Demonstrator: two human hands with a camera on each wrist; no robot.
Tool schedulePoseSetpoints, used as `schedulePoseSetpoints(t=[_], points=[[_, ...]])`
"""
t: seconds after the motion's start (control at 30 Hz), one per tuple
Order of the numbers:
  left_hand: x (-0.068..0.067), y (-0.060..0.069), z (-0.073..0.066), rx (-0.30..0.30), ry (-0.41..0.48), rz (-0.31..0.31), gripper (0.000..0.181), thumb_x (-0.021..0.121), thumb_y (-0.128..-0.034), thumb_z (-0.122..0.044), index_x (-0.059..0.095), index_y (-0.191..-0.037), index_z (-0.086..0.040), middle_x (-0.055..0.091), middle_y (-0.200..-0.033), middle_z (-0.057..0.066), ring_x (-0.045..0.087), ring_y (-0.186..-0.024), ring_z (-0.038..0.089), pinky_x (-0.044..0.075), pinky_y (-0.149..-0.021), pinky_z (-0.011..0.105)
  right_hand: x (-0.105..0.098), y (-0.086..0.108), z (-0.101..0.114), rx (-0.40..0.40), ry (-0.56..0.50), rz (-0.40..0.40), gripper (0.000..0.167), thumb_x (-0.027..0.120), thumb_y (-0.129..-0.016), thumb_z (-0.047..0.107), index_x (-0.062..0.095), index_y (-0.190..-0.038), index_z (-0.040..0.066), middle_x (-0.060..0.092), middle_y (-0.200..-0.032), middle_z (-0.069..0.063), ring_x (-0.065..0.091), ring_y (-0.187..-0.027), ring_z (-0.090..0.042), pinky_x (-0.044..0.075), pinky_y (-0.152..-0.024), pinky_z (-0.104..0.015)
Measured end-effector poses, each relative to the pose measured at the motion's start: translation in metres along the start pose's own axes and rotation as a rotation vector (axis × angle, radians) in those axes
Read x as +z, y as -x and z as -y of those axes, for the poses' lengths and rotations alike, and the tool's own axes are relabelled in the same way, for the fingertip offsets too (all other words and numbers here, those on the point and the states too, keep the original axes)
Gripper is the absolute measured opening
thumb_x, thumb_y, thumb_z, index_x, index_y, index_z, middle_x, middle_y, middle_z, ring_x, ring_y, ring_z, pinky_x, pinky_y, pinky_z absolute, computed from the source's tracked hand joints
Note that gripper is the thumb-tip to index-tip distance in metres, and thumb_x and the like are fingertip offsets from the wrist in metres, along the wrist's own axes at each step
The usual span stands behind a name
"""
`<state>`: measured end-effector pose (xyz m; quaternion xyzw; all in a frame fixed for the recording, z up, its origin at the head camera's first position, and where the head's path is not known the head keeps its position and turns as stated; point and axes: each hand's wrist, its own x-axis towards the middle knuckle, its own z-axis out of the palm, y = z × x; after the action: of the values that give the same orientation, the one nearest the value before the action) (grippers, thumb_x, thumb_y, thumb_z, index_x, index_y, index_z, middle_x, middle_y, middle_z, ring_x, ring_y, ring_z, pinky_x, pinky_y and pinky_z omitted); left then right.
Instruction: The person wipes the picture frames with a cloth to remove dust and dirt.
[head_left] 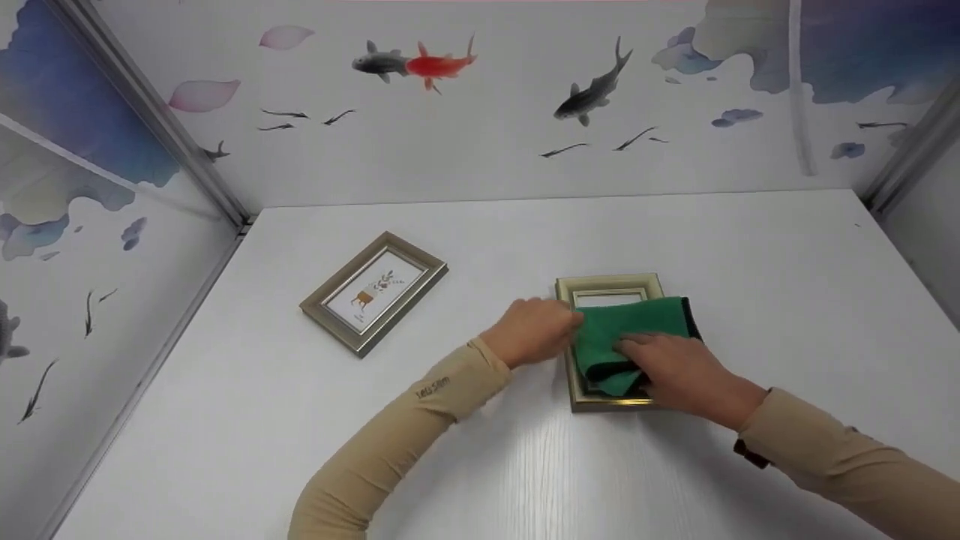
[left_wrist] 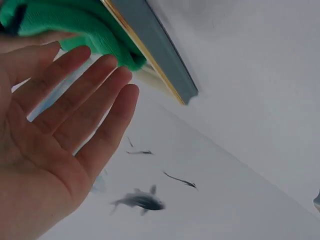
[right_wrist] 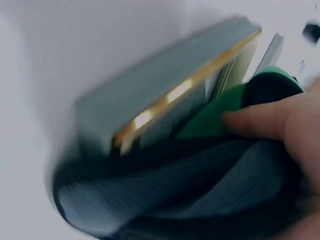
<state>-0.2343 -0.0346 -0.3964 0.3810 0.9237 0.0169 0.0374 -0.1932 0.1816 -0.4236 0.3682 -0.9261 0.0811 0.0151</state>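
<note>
Green cloth (head_left: 645, 319) overhangs frame (head_left: 609, 284) edge | right hand (head_left: 681, 375) grips it | left hand (head_left: 534, 331), fingers extended

**Only One Word Made Out**

Near the cuff of the left sleeve (head_left: 405, 431), dark lettering (head_left: 433, 387) is borne; what appears to be "Slim" can be made out at its end, while the opening letters are too blurred to be read. On the card (head_left: 375, 289) inside the left picture frame (head_left: 345, 274), small marks are seen, too tiny to be deciphered.
</note>
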Motion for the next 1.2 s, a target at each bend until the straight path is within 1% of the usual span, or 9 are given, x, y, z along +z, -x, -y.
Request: schedulePoseSetpoints(t=[0.17,0.33,0.47,0.6,0.77,0.87,1.0,1.1,1.2], points=[[-0.004,-0.033,0.031,-0.172,0.036,0.003,0.022,0.053,-0.0996,-0.013,0.068,-0.115,-0.008,0.068,-0.103,0.008,0.063,-0.086,0.019,0.054,-0.070,0.033,0.008,-0.003,0.014,-0.072,-0.095,0.007,0.051,0.079,-0.075,-0.003,0.060,-0.121,-0.003,0.063,-0.118,-0.018,0.060,-0.107,-0.036,0.052,-0.081,-0.048],[0.007,-0.064,0.046,-0.258,0.095,0.055,0.024,0.054,-0.0995,-0.015,0.065,-0.118,-0.005,0.065,-0.110,0.010,0.061,-0.098,0.020,0.052,-0.080,0.033,0.015,-0.002,0.012,-0.134,-0.152,0.044,0.058,0.079,-0.072,-0.008,0.058,-0.127,-0.002,0.058,-0.128,-0.019,0.054,-0.118,-0.038,0.046,-0.092,-0.051],[0.012,-0.078,0.046,-0.287,0.094,0.087,0.021,0.055,-0.0994,-0.016,0.068,-0.111,-0.004,0.066,-0.105,0.009,0.060,-0.092,0.018,0.052,-0.078,0.033,0.018,-0.002,0.004,-0.153,-0.181,0.081,0.059,0.077,-0.074,-0.010,0.058,-0.128,0.001,0.056,-0.131,-0.017,0.051,-0.121,-0.038,0.045,-0.093,-0.051],[0.016,-0.090,0.039,-0.303,0.003,0.120,0.020,0.054,-0.0998,-0.015,0.069,-0.111,-0.006,0.066,-0.106,0.008,0.063,-0.093,0.017,0.053,-0.078,0.032,0.015,-0.006,-0.010,-0.218,-0.200,0.124,0.056,0.077,-0.076,-0.006,0.059,-0.129,0.003,0.057,-0.132,-0.013,0.050,-0.123,-0.037,0.044,-0.095,-0.051],[0.020,-0.101,0.034,-0.327,-0.064,0.131,0.022,0.053,-0.1003,-0.015,0.070,-0.113,-0.010,0.067,-0.107,0.006,0.064,-0.095,0.017,0.053,-0.077,0.032,0.007,-0.007,-0.028,-0.274,-0.129,0.149,0.051,0.079,-0.076,-0.002,0.065,-0.124,0.007,0.060,-0.129,-0.008,0.051,-0.123,-0.033,0.045,-0.094,-0.048],[0.019,-0.103,0.035,-0.343,-0.042,0.115,0.023,0.052,-0.1006,-0.015,0.070,-0.115,-0.013,0.067,-0.108,0.005,0.063,-0.095,0.016,0.053,-0.078,0.032,0.001,0.000,-0.028,-0.230,-0.022,0.115,0.046,0.080,-0.073,-0.004,0.068,-0.116,0.007,0.065,-0.120,-0.009,0.059,-0.112,-0.031,0.051,-0.085,-0.045],[0.016,-0.105,0.038,-0.340,-0.013,0.086,0.024,0.052,-0.1001,-0.013,0.070,-0.117,-0.014,0.067,-0.108,0.004,0.062,-0.096,0.016,0.053,-0.080,0.032,-0.008,0.011,-0.018,-0.070,0.126,0.053,0.029,0.083,-0.068,-0.001,0.068,-0.092,0.004,0.067,-0.088,-0.008,0.063,-0.078,-0.024,0.054,-0.062,-0.039],[0.016,-0.106,0.040,-0.327,-0.018,0.074,0.023,0.053,-0.0996,-0.014,0.071,-0.115,-0.013,0.067,-0.107,0.004,0.063,-0.095,0.016,0.053,-0.080,0.031,-0.010,0.014,-0.007,0.021,0.159,0.035,0.027,0.084,-0.068,0.002,0.058,-0.073,0.006,0.054,-0.065,-0.004,0.052,-0.060,-0.018,0.048,-0.050,-0.034],[0.015,-0.107,0.039,-0.311,-0.031,0.066,0.023,0.054,-0.0994,-0.014,0.071,-0.115,-0.013,0.068,-0.107,0.005,0.063,-0.096,0.017,0.053,-0.080,0.031,-0.010,0.013,0.005,0.062,0.134,0.038,0.032,0.081,-0.070,0.002,0.049,-0.065,0.008,0.044,-0.057,-0.002,0.045,-0.052,-0.015,0.043,-0.045,-0.032]])
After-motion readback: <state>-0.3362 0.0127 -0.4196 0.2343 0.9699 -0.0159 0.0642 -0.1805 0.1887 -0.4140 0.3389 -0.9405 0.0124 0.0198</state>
